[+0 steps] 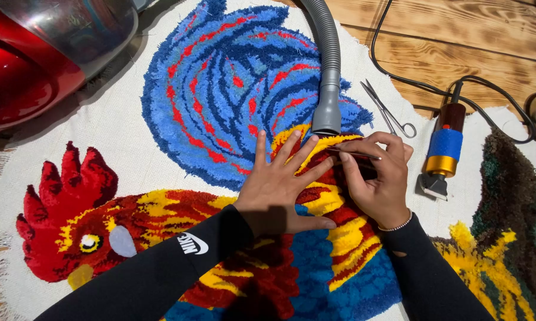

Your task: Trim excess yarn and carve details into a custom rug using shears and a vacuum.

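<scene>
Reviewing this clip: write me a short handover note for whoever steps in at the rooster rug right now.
Left hand: flat, fingers spread, pressing the rug at the yellow and red stripes.
Right hand: pinching a thin dark tool, tip at the stripe edge by the left fingertips.
Vacuum hose: nozzle resting on the rug just above both hands.
Scissors and electric trimmer: lying right of the hands, untouched.
Red vacuum body: top left.
Done: the rooster looks fully tufted in colour.
Left: cannot tell how much detailing remains; work is at the yellow-red stripes.
</scene>
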